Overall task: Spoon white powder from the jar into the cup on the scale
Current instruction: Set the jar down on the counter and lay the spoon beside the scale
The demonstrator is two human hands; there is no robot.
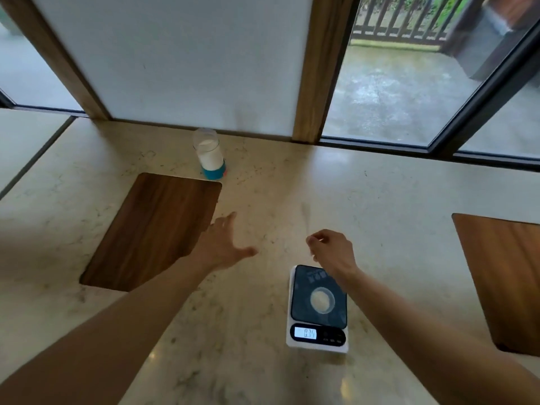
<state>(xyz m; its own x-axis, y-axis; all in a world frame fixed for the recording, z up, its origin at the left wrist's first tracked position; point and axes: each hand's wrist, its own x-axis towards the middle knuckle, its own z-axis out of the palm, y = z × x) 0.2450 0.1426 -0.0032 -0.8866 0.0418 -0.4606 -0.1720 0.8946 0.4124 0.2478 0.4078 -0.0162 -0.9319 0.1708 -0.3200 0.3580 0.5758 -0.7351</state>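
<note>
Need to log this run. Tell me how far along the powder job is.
Done: the cup on the scale holds some white powder. In hand: the right hand pinches a blurred thin handle, probably the spoon; the open left hand reaches toward the jar. Left: any further scoops.

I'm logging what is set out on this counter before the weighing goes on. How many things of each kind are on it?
Jar of white powder: 1
Scale: 1
Cup, on the scale: 1
Wooden boards, left and right: 2
Total: 5

The right hand is closed around something thin and blurred, not counted; the left hand is open and empty.
</note>
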